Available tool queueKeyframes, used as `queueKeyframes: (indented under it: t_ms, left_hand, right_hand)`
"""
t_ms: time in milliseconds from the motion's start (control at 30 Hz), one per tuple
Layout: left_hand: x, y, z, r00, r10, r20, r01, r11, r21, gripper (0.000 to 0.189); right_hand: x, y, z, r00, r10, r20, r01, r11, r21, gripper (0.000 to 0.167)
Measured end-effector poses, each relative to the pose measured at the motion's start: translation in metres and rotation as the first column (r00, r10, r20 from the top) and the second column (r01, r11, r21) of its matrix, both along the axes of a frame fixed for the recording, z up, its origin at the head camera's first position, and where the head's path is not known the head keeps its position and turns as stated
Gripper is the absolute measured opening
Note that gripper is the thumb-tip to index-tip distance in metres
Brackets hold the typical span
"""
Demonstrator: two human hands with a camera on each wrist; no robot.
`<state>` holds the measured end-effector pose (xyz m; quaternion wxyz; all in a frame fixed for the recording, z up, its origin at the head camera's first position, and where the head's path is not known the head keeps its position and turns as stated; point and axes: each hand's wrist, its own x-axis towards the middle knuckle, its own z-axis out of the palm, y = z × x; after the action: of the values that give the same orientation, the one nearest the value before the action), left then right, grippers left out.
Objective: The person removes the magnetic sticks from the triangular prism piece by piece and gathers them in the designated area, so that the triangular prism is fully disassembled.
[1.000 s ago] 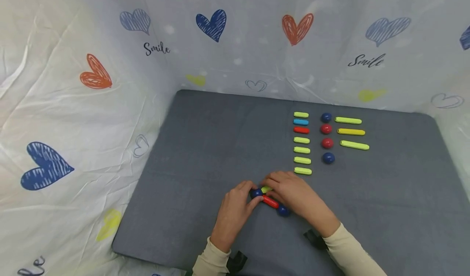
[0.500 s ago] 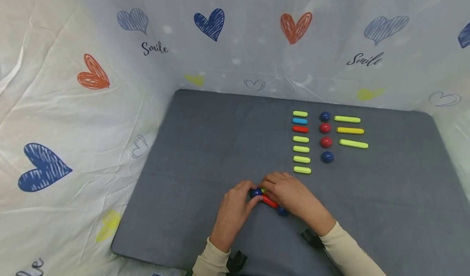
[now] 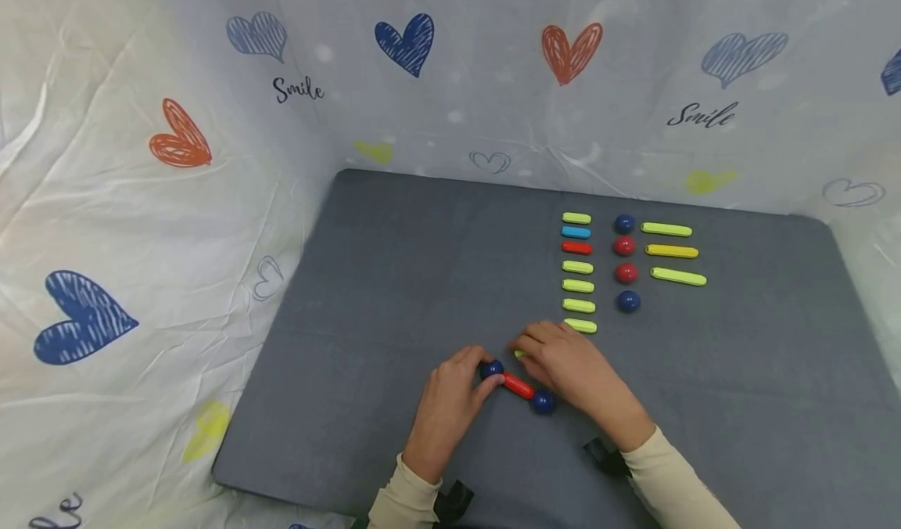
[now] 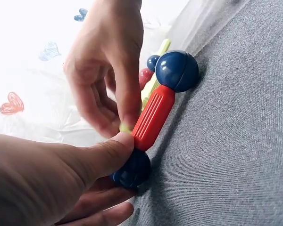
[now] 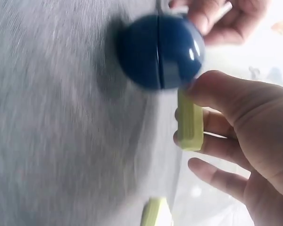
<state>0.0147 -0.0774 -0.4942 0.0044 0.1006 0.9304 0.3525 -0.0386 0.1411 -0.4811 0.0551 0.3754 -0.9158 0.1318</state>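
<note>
My left hand (image 3: 450, 408) pinches a dark blue ball (image 3: 491, 369) between thumb and fingers. A ridged red stick (image 3: 518, 386) runs from that ball to a second blue ball (image 3: 543, 401), the three joined in a line low on the mat. Just right of the held ball, my right hand (image 3: 572, 372) pinches a short yellow-green stick (image 5: 190, 122) by thumb and fingers. Mostly covered by fingers in the head view, its tip shows apart from the left-hand ball. In the left wrist view the red stick (image 4: 154, 117) slopes up to the far ball (image 4: 177, 70).
Behind my right hand runs a column of short sticks (image 3: 577, 286), yellow-green, blue and red. Beside it lie blue and red balls (image 3: 626, 273), then longer yellow-green and yellow sticks (image 3: 672, 252). A heart-printed sheet (image 3: 486, 106) surrounds the grey mat (image 3: 394, 278).
My right hand has drawn back to the right with the yellow-green stick, away from the held ball where the stick had been against it. My left hand stays put.
</note>
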Motion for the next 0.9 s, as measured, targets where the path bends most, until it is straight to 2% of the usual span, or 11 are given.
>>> queueKeyframes:
  t_ms: [133, 333, 567, 733, 900]
  left_hand:
    - [0.000, 0.000, 0.000, 1.000, 0.003, -0.003, -0.003, 1.000, -0.003, 0.025]
    - [0.000, -0.001, -0.001, 1.000, 0.005, 0.002, -0.005, 1.000, -0.016, 0.026]
    - [0.000, -0.001, 0.000, 1.000, 0.000, -0.004, 0.000, 1.000, -0.014, 0.028]
    - [0.000, -0.001, 0.000, 1.000, 0.001, -0.008, -0.001, 1.000, -0.014, 0.028]
    - [0.001, 0.000, 0.000, 1.000, 0.002, -0.001, -0.002, 1.000, -0.014, 0.028]
  right_hand:
    - [-0.001, 0.017, 0.004, 0.997, -0.064, 0.041, 0.064, 0.998, -0.008, 0.026]
    - [0.002, 0.041, 0.001, 0.990, -0.135, 0.040, 0.136, 0.990, -0.029, 0.029]
    - [0.009, 0.058, -0.001, 0.970, -0.231, 0.076, 0.232, 0.973, 0.000, 0.032]
    - [0.012, 0.063, -0.002, 0.957, -0.272, 0.105, 0.271, 0.962, 0.025, 0.033]
    - [0.013, 0.064, -0.006, 0.953, -0.282, 0.110, 0.282, 0.959, 0.018, 0.031]
